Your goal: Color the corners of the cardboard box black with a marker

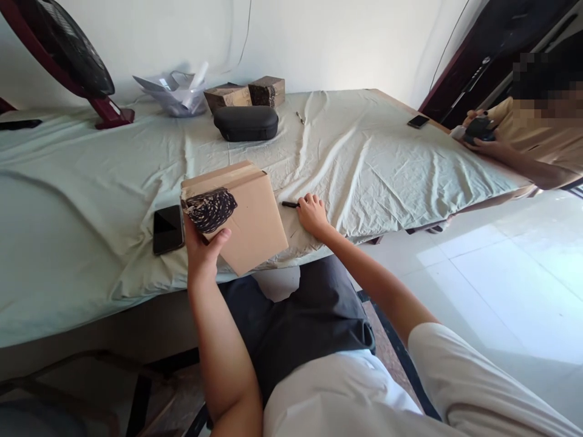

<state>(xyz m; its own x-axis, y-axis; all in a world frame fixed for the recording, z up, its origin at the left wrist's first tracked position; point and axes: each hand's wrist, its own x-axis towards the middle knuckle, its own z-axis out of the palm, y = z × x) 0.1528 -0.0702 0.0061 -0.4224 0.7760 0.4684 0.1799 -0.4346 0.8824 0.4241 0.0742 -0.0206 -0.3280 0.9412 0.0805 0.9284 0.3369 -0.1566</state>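
A brown cardboard box [255, 221] is held tilted over the table's near edge by my left hand [203, 258]. My thumb presses its face while the other fingers go out of sight behind the box. A dense black scribble [209, 209] covers the box's left corner. To the right of the box, my right hand [313, 215] rests on the cloth with its fingers curled around the end of a black pen [289, 204]. The pen's other end points left toward the box. Just left of the box lies a dark phone [168, 230].
On the green tablecloth [68, 212] stand a black zip case [246, 124], two small cardboard boxes [267, 92], a clear plastic bowl [182, 103] and a red-based fan [107, 112]. Another phone [418, 121] lies far right, near a person [546, 142] holding a dark object.
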